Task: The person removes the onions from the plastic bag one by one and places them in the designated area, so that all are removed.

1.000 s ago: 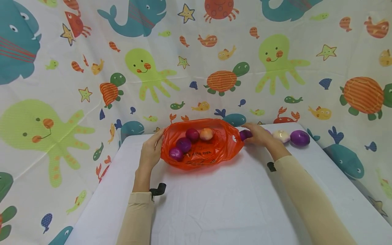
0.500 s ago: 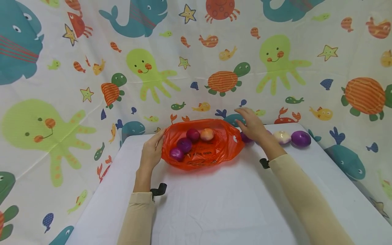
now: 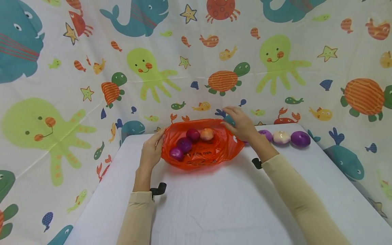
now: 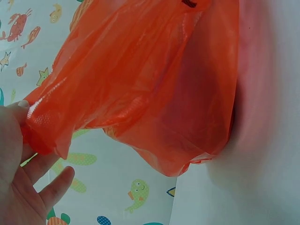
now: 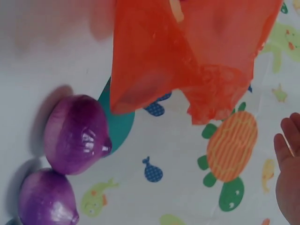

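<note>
Bag: thin orange plastic bag [image 3: 202, 144] lying open at the far middle of the white table [image 3: 220, 204], against the sea-creature cloth [image 3: 55, 102]; soft, limp, likely slippery film, apt to collapse unless held at the rim
Contents: three purple onions [image 3: 184, 144] and one pale orange-pink onion [image 3: 207, 134] inside; firm, round, prone to roll, moderate weight for so flimsy a bag
Left hand: left hand [image 3: 151, 151] at the bag's left edge, thumb and fingers pinching a fold of the film [image 4: 40, 124], remaining fingers loosely spread below
Right hand: right hand [image 3: 240, 124] raised over the bag's right rim, fingers relaxed and slightly spread, holding nothing, not clearly touching the plastic
Outside the bag: two purple onions [image 5: 77, 133] and a whitish one [image 3: 281, 137] in a row just right of the bag
Where to hold: best taken at the rim or the cut-out handle [image 3: 235, 139], both sides gathered, bottom supported against tearing under the load
</note>
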`<move>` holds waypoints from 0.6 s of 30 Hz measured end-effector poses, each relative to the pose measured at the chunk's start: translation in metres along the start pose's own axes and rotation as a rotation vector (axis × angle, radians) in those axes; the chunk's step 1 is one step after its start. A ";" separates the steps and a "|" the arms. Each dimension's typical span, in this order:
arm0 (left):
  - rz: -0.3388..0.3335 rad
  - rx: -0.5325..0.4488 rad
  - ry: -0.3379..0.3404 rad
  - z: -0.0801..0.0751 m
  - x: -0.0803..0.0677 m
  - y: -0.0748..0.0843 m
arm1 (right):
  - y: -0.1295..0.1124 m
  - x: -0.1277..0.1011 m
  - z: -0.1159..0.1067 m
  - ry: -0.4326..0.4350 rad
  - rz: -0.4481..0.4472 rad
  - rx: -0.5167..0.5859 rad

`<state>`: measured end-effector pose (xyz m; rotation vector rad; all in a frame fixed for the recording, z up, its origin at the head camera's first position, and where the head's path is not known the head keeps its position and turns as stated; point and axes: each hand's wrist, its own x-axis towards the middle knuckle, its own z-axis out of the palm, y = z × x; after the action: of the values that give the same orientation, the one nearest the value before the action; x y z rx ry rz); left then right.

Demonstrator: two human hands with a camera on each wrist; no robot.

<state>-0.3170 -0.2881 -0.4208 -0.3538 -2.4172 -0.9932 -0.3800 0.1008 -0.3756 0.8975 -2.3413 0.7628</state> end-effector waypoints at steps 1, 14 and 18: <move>0.002 0.000 0.001 0.000 0.000 0.000 | -0.002 0.000 0.002 -0.008 -0.003 0.009; 0.007 0.002 0.003 0.002 0.000 -0.001 | -0.028 0.002 0.030 -0.075 -0.091 0.080; 0.009 0.003 0.005 0.002 0.001 0.000 | -0.034 0.004 0.036 -0.085 -0.125 0.094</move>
<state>-0.3182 -0.2872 -0.4218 -0.3604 -2.4102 -0.9848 -0.3678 0.0543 -0.3880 1.1261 -2.3123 0.8031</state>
